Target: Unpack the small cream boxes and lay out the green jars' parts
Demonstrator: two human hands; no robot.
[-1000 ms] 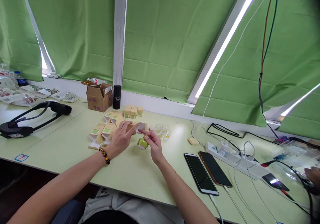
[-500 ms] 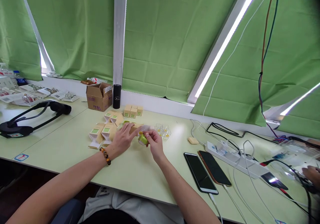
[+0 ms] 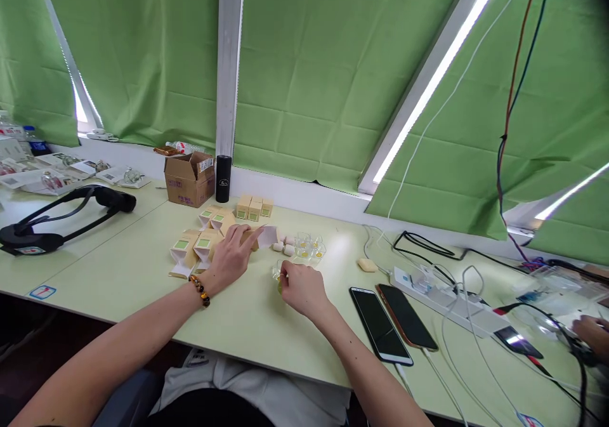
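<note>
Pale grey garment [image 3: 252, 371], nearest, cut off by the lower edge. Two dark-screened phones [image 3: 380, 325], side by side, right of the arms. Another person's hand [image 3: 592, 333], cropped at the right edge, its grip unreadable. Right hand [image 3: 304, 286], above the near part of the table [image 3: 247, 332]: thumb and fingertips pinched on a clear-and-green piece [image 3: 276, 269], small, see-through above, green below, mostly covered by the fingers; exact form not discernible. Left hand [image 3: 231, 259], beaded bracelet [image 3: 198, 290] at wrist: fingers laid over a tan box [image 3: 255, 244], largely hidden, white flap [image 3: 268, 236] protruding right; whether they grip cannot be told. Beyond the right hand: whitish stubs [image 3: 288, 249], short and rounded, just beside clear cups [image 3: 304, 245], yellow inside, outlines overlapping. Left of the left hand: tan cartons [image 3: 184, 249], green-labelled, white flaps open. Farthest: brown carton [image 3: 189, 183], contents unseen; black cylinder [image 3: 223, 179], upright beside it.
</note>
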